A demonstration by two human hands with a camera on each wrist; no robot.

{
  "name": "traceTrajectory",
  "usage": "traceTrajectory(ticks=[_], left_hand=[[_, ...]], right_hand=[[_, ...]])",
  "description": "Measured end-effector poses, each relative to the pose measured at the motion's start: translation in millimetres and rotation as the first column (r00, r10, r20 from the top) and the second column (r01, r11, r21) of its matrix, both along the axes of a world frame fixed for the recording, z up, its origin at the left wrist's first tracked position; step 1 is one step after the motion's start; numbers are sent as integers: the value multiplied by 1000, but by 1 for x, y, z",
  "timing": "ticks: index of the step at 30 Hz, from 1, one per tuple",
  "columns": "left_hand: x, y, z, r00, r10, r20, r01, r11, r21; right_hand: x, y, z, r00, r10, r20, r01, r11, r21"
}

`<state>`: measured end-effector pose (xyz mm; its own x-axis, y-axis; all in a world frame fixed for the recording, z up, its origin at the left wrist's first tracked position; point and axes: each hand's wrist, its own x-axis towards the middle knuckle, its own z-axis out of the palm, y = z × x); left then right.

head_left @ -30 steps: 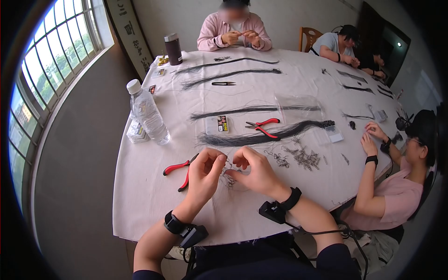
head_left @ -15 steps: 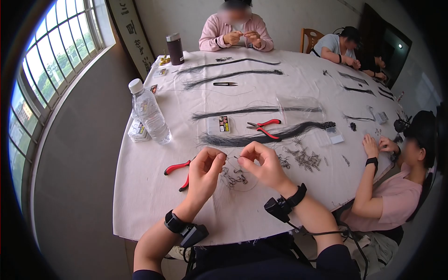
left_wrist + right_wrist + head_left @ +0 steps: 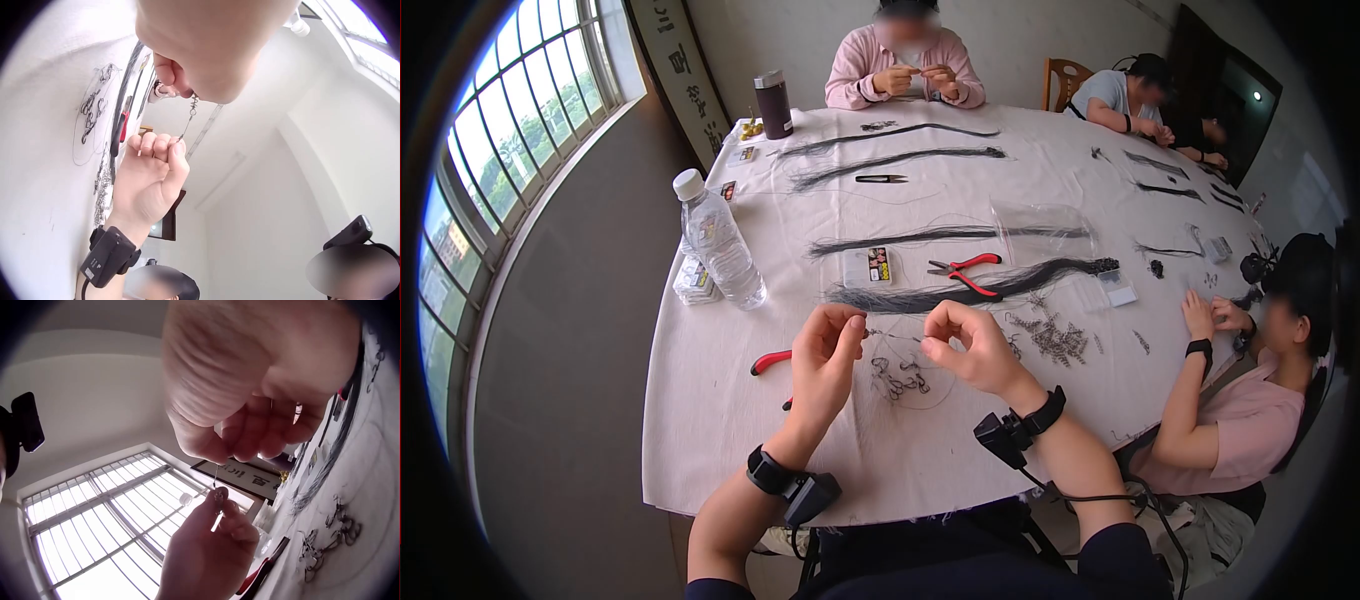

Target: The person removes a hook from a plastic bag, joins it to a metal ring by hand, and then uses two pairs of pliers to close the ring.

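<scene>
The left hand [image 3: 824, 362] pinches a small coil [image 3: 194, 107] between thumb and finger, and the right hand [image 3: 978, 350] pinches the far end of the thin wire [image 3: 188, 126] that runs from it. Coil and wire are held up between the hands, above the part of the table [image 3: 720, 430] toward its near edge. Just below lies a loose heap of dark hooks [image 3: 900, 380], ringed by a fine loop of line.

Red-handled pliers [image 3: 772, 362] lie on the left-edge side, partly hidden behind the left hand. To the right of the hooks spreads a pile of small metal pieces [image 3: 1058, 342]. Farther from the near edge, a second pair of red pliers lies across a thick bundle of black strands [image 3: 1020, 280], beside a clear box [image 3: 866, 267]. A clear bag [image 3: 1040, 225] covers the end of a thinner bundle.

By the left edge, a water bottle [image 3: 725, 250] stands partly in front of white packets [image 3: 693, 284]; a dark cup [image 3: 773, 108] stands near the far left corner. One person [image 3: 905, 65] sits at the far edge, another [image 3: 1240, 420] along the right.
</scene>
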<state>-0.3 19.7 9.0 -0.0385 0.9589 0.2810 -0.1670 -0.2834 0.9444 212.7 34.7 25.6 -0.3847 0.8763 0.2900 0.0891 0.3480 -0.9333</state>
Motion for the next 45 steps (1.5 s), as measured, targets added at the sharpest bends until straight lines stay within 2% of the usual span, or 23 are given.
traceTrajectory(ticks=[5,6,7,8,10,11,13,14,16,19,21,22,24,27,29,31,32,33,35,37,40,43,45], left_hand=[[-10,8,4,996,79,-35,-77,996,46],[-13,10,4,967,148,-208,-133,987,88],[-16,13,3,903,219,-370,-179,974,138],[-18,15,3,903,220,-370,-181,974,139],[-22,19,0,706,321,-631,-159,941,300],[-23,20,-2,706,321,-631,-159,941,300],[-22,22,-5,609,448,-655,-109,864,491],[-21,20,-3,609,447,-655,-108,865,490],[-13,11,9,751,212,-625,-6,949,315],[-5,3,10,758,168,-630,61,944,325],[-5,4,7,743,165,-648,63,947,314],[-8,7,2,732,176,-658,46,951,306],[-12,11,1,723,184,-666,36,953,302],[-29,13,10,647,246,-722,5,945,327],[-53,10,23,396,282,-874,8,951,310],[-79,4,26,350,238,-906,-55,971,233],[-90,-2,25,271,191,-944,-70,981,179],[-99,-9,23,272,191,-943,-66,981,180],[-110,-22,22,190,83,-978,-66,995,72],[-114,-31,24,208,61,-976,-53,997,51],[-120,-37,17,255,45,-966,-112,994,16],[-114,-34,7,277,156,-948,-117,985,128],[-103,-33,14,177,199,-964,-28,980,197]], right_hand=[[2,2,0,1000,-1,-24,0,1000,-20],[3,2,0,1000,-2,-26,1,1000,-24],[4,2,0,1000,-1,-26,0,1000,-24],[4,2,1,1000,-4,-24,3,999,-32],[5,2,2,1000,-6,-22,5,999,-39],[5,3,1,1000,-2,-24,1,999,-34],[5,4,0,1000,1,-27,-2,1000,-29],[5,4,-1,1000,4,-25,-5,1000,-29],[5,5,-2,1000,7,-24,-8,999,-31],[4,6,-2,1000,-17,-14,16,999,-30],[6,9,-3,961,-166,220,170,985,2],[9,11,-6,961,-167,221,171,985,2],[19,16,-13,769,-285,572,171,954,246],[33,18,-2,790,-250,560,202,968,146],[45,27,10,786,-323,526,289,946,149],[60,47,9,753,-327,571,274,945,180],[66,57,3,696,-398,598,207,908,363],[70,66,-2,639,-475,606,119,839,532],[74,82,-6,579,-444,684,86,868,490],[76,98,-14,478,-456,751,-2,854,520],[79,113,-6,496,-328,804,-56,912,407],[84,114,-5,538,-297,789,-95,909,407],[86,110,-3,528,-324,785,-95,896,434]])
